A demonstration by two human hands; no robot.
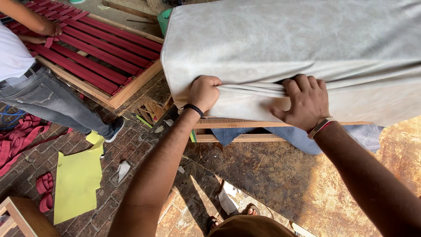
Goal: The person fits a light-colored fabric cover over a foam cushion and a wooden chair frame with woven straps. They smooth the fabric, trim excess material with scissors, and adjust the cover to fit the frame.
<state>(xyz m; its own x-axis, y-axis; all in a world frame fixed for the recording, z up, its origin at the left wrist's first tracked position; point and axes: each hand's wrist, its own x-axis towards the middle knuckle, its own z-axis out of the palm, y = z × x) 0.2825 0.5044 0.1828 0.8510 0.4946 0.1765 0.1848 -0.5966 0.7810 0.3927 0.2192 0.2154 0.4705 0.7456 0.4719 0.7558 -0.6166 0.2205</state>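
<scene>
A large pale grey leather-like cover (285, 44) lies draped over a wooden frame (237, 124). My left hand (204, 92) is clenched on a bunched fold of the cover near its lower left corner. My right hand (305, 98) grips the same fold further right, fingers dug into the crease, thumb below. A black band is on my left wrist and a red and white band on my right. A blue cloth (298, 136) hangs below the cover's edge.
Another person in a white shirt and grey jeans (48, 96) stands at left, hands on a wooden frame with red webbing straps (96, 48). Yellow-green sheet (76, 180), red straps (17, 136) and scraps lie on the brick floor. A rusty brown worktop (315, 184) lies below.
</scene>
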